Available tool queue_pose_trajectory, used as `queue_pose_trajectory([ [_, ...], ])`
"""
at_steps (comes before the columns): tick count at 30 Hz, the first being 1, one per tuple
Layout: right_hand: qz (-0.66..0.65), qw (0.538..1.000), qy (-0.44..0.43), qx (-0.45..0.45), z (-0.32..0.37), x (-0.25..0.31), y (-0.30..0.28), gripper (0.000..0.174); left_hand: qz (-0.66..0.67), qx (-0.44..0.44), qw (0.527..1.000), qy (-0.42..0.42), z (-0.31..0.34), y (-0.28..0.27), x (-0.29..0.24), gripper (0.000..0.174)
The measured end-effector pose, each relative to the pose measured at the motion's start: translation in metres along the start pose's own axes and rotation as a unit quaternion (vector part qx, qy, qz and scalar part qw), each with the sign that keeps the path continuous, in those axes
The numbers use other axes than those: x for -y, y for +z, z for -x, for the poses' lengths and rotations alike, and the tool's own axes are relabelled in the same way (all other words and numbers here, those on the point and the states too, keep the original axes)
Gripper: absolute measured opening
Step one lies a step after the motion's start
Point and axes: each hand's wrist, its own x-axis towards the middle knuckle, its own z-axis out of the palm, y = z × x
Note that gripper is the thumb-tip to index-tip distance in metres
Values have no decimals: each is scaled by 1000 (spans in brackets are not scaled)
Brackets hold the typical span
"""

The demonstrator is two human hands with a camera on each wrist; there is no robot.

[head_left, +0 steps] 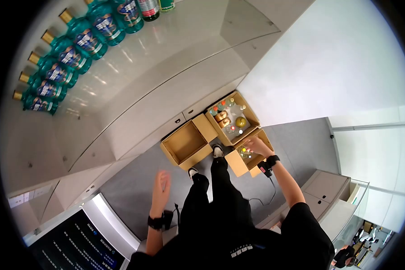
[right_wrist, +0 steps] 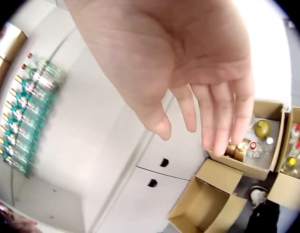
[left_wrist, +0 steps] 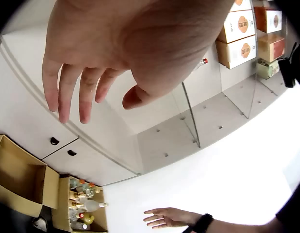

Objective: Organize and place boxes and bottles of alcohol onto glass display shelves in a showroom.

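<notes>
My left hand [head_left: 161, 189] [left_wrist: 126, 48] is held out in the air at the left, fingers loosely extended, holding nothing. On the right, my right hand [head_left: 258, 146] [right_wrist: 189, 63] overlaps the nearer bottle box [head_left: 238, 163] in the head view. Its fingers are relaxed and nothing lies in the palm. Inside that box are small bottles with yellow and red caps [right_wrist: 291, 162]. A second box [head_left: 252, 127] behind it holds several glass bottles, golden bottles [head_left: 222, 116] and a round yellow bottle [head_left: 240, 122]. An open cardboard box [head_left: 184, 143] stands beside it, its bare bottom showing.
A row of teal bottles [head_left: 69, 56] with gold caps stands on the cabinet shelf [head_left: 166, 49] at upper left. Drawers [head_left: 184, 114] run beneath it. A white panel [head_left: 333, 63] rises at the right. My feet [head_left: 218, 151] stand close to the boxes.
</notes>
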Motion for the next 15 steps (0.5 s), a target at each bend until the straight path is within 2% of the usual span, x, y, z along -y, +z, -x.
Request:
queue_pose_trajectory([
  [1,40,999,30,4,-23,-10,2,27,-6,-9,1000,4,0,4,2,32],
  [2,-16,999,24,26,-61,-32,5,28,4,-26,1000,-12,-1,13,6,32],
  [3,21,999,27,24,-87,-43,10,30,13,-41,999,-25,8,15,10,31],
  [4,147,988,-43,-27,-128,-72,17,31,-25,-28,999,-33,16,16,19,32],
  [5,268,954,-110,-72,-176,-102,23,32,-67,-15,997,-47,17,24,37,32],
  [7,292,950,-17,-111,-225,-101,34,33,-31,-30,987,-154,46,32,71,33],
  [8,308,938,-7,-155,-251,-100,41,32,-36,-32,985,-165,43,47,86,33],
  [9,303,941,19,-152,-286,-113,46,32,-33,-43,977,-205,47,54,88,31],
  [10,317,937,36,-145,-302,-99,51,29,-33,-51,969,-241,48,60,93,30],
  [11,287,943,47,-161,-325,-99,58,31,-42,-54,967,-246,52,71,102,30],
  [12,282,943,-12,-179,-370,-129,70,36,-54,-56,965,-249,60,77,111,30],
  [13,316,930,8,-189,-382,-118,76,38,-85,-42,966,-239,72,81,132,31],
  [15,268,943,14,-194,-388,-98,84,41,6,-27,981,-192,97,88,161,30],
])
